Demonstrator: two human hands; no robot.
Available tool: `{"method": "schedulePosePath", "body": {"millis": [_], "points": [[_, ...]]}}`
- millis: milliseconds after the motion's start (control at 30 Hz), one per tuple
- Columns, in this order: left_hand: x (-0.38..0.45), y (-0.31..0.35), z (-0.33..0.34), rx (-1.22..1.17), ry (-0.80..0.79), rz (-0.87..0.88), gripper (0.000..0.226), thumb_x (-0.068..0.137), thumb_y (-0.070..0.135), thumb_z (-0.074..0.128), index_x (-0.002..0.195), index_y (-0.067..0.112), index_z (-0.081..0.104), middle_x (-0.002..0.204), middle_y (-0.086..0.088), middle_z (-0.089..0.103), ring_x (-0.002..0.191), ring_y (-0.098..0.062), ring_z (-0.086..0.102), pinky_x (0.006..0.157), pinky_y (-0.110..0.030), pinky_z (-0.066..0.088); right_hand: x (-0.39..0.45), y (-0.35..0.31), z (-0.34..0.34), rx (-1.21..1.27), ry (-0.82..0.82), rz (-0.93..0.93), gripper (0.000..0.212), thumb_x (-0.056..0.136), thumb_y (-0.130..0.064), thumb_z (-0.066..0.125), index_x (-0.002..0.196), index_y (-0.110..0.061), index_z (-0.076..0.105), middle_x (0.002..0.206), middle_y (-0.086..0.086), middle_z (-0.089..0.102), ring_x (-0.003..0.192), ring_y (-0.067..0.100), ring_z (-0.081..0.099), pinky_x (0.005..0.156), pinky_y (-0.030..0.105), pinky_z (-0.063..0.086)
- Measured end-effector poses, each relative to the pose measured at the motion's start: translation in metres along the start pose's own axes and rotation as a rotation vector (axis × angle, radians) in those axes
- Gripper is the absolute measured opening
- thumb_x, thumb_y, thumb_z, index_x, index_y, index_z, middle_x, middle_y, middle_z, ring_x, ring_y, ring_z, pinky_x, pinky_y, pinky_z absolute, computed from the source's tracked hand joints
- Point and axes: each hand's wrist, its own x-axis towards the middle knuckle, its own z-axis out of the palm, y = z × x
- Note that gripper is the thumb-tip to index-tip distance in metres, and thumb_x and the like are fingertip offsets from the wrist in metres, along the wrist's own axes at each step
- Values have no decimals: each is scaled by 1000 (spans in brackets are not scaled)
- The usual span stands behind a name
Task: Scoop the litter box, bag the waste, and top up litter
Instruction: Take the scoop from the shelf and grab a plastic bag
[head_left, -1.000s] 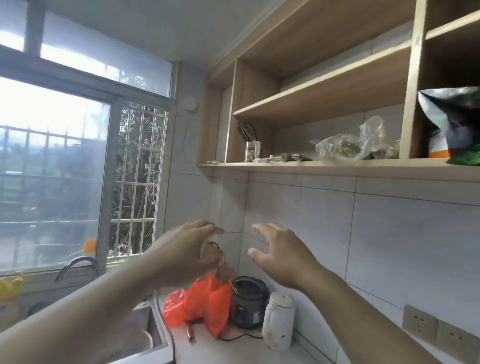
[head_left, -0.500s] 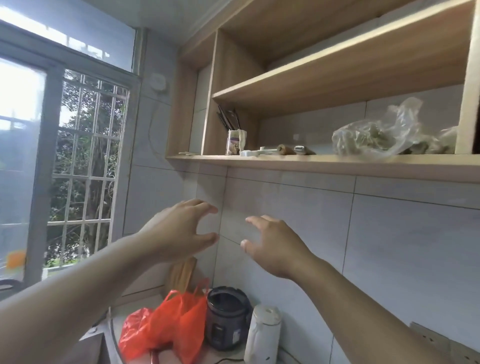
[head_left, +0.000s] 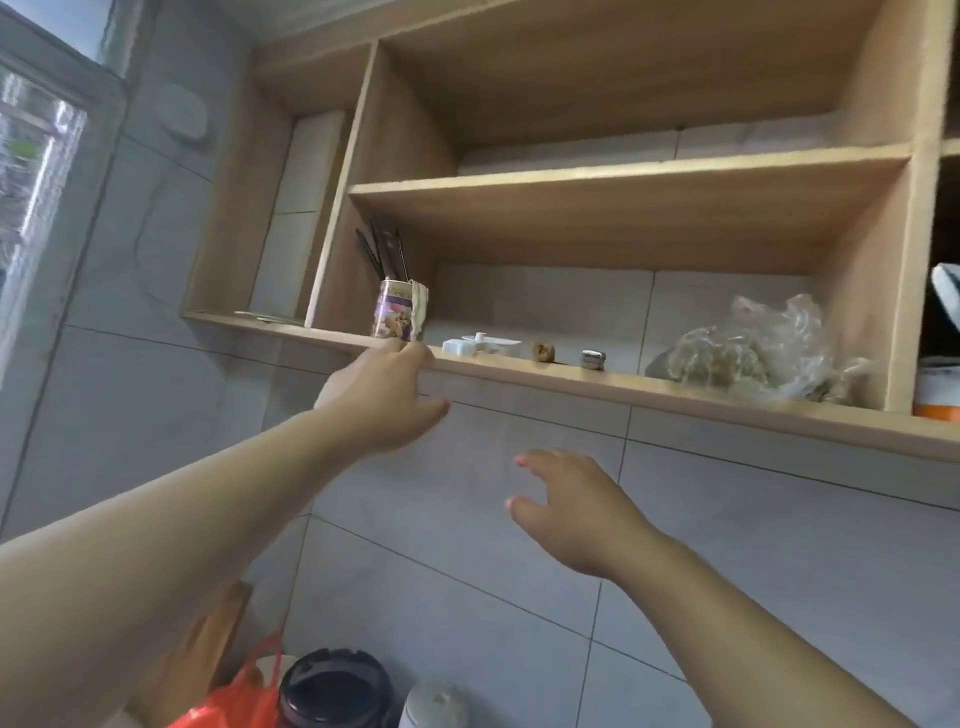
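Note:
I face a wooden wall shelf (head_left: 675, 395) over a grey tiled wall. My left hand (head_left: 384, 400) is raised to the shelf's front edge, its fingertips just below a printed tin can (head_left: 399, 317) that holds dark utensils. It holds nothing. My right hand (head_left: 576, 509) hovers lower, in front of the tiles, fingers spread and empty. A crumpled clear plastic bag (head_left: 748, 353) with brownish contents lies on the shelf to the right. No litter box or scoop is in view.
On the shelf lie a white plastic piece (head_left: 480, 345), a small brown lump (head_left: 543, 352) and a small metal item (head_left: 594, 359). Below sit an orange plastic bag (head_left: 234, 696), a dark round appliance (head_left: 332, 686), a white kettle top (head_left: 434, 704) and a wooden board (head_left: 208, 639). A window (head_left: 31, 171) is at left.
The view has tilted up toward the shelf. My left hand rose to the shelf edge below the tin can. My right hand stayed lower, still spread.

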Motion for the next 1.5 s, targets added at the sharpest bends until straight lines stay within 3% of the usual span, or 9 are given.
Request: {"method": "schedulePosePath", "body": {"millis": [433, 533, 633, 767, 933, 1100, 1233, 1333, 1500], "points": [[101, 14, 48, -5, 20, 27, 47, 90, 52, 51, 130, 28, 57, 124, -2, 61, 112, -28, 59, 81, -37, 48, 31, 18, -21, -105, 90, 75, 58, 93, -46, 51, 149, -30, 42, 150, -4, 46, 134, 19, 46, 104, 37, 44], [113, 22, 59, -15, 43, -12, 36, 89, 47, 54, 112, 23, 67, 109, -7, 67, 97, -34, 63, 73, -34, 49, 34, 28, -26, -117, 119, 65, 56, 93, -44, 50, 147, -30, 44, 146, -6, 49, 132, 18, 47, 103, 37, 45], [121, 27, 67, -40, 95, -14, 21, 91, 30, 53, 86, 15, 68, 85, -10, 60, 82, -37, 60, 64, -34, 42, 37, 39, -31, -119, 148, 71, 55, 91, -46, 51, 143, -30, 47, 139, -6, 53, 125, 16, 51, 99, 37, 47], [125, 24, 68, -53, 182, 12, 19, 89, 17, 51, 74, 14, 62, 77, -9, 53, 71, -35, 55, 58, -33, 38, 44, 45, -30, -106, 158, 75, 57, 90, -48, 50, 145, -31, 46, 142, -6, 53, 128, 15, 50, 101, 36, 45], [111, 12, 52, -73, 313, 128, 25, 92, 20, 50, 69, 13, 55, 70, -6, 56, 69, -33, 53, 55, -33, 33, 49, 38, -19, -3, 173, 52, 57, 88, -52, 51, 142, -35, 49, 138, -11, 55, 122, 12, 53, 100, 37, 48], [75, -6, 20, -206, 549, 201, 14, 90, 18, 63, 84, 7, 68, 72, -9, 64, 68, -37, 56, 63, -46, 51, 55, 11, -10, 318, 226, 33, 39, 90, -44, 64, 127, -30, 64, 110, -14, 64, 99, 5, 61, 87, 28, 52], [30, -17, 8, -237, 553, 279, 9, 89, 24, 68, 89, 15, 70, 87, -2, 71, 75, -34, 65, 65, -42, 54, 51, -30, -12, 958, 150, 153, 18, 94, -28, 66, 105, -15, 70, 107, 11, 70, 91, 19, 69, 75, 49, 60], [-11, -20, 7, -273, 528, 369, 14, 86, 18, 76, 99, 20, 76, 114, 1, 75, 100, -22, 72, 75, -38, 59, 45, -53, -8, 1160, 104, 172, 25, 97, -27, 61, 106, -5, 68, 105, 17, 70, 85, 22, 69, 73, 54, 60], [-64, -21, 16, -426, 501, 430, 23, 83, 9, 79, 104, 17, 78, 125, 2, 68, 111, -11, 68, 84, -37, 60, 32, -80, 10, 1365, 20, 185, 35, 101, -36, 54, 105, -4, 67, 93, 14, 70, 88, 26, 70, 73, 48, 60]]}}
